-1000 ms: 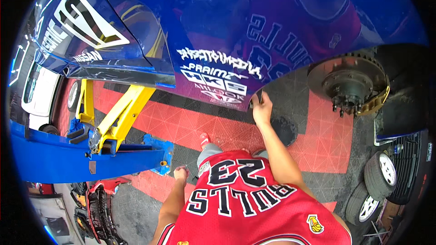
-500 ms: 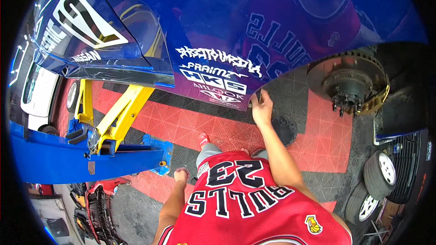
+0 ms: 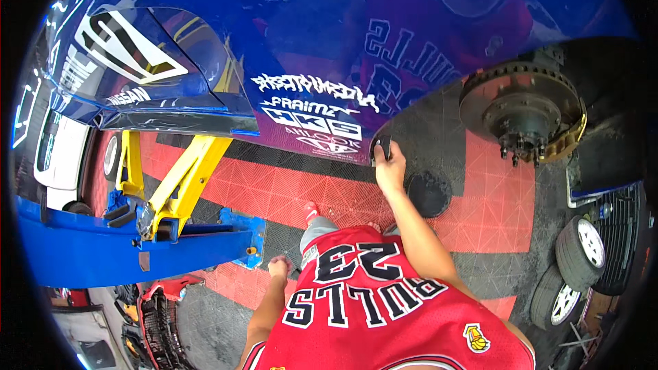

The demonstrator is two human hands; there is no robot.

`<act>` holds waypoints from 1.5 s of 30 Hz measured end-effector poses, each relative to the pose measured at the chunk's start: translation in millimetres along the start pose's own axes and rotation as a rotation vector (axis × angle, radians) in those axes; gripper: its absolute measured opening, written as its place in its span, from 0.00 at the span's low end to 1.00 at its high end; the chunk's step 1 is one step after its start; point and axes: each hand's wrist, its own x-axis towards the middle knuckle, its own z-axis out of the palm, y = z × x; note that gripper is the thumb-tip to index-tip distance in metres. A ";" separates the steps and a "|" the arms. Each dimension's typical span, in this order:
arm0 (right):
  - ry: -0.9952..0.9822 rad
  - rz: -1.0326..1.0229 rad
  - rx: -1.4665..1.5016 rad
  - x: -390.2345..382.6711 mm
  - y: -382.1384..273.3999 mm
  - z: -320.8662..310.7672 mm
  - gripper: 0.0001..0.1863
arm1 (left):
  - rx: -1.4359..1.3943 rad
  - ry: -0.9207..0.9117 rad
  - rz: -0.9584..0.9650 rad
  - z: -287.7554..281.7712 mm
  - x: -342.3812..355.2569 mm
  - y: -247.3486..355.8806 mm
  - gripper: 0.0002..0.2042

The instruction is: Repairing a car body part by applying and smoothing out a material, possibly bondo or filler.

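The left hand (image 3: pixel 279 266) hangs low beside the body, loosely curled; whether its grip holds anything, I cannot tell. Farther out, the right hand (image 3: pixel 391 168) has its grip pinching what appears to be a small dark piece (image 3: pixel 384 147), at the lower corner of the blue body panel (image 3: pixel 301 41) beside the wheel arch (image 3: pixel 593 68). Light, even finger pressure, a straight wrist and fingertips kept off the panel's bare edge would probably serve best here. The piece looks black and narrow; fingers cover part of it, so its full shape is unclear. The panel is glossy, mirroring the red jersey (image 3: pixel 411 332), with white lettering (image 3: pixel 314 124) near its lower edge. Under the arch, a brake disc (image 3: pixel 519 96) shows without a wheel.
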 end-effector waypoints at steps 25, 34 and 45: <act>-0.082 0.317 0.254 -14.5 -5.8 -8.1 0.07 | 0.046 0.029 -0.065 -31.4 -29.7 -30.8 0.09; -0.106 0.309 0.171 -45.5 -31.5 -12.9 0.09 | -0.075 0.002 -0.065 -8.4 1.9 -0.6 0.09; -0.106 0.248 0.114 -38.2 -17.5 -9.7 0.09 | -0.054 -0.019 -0.077 -13.2 9.7 1.2 0.07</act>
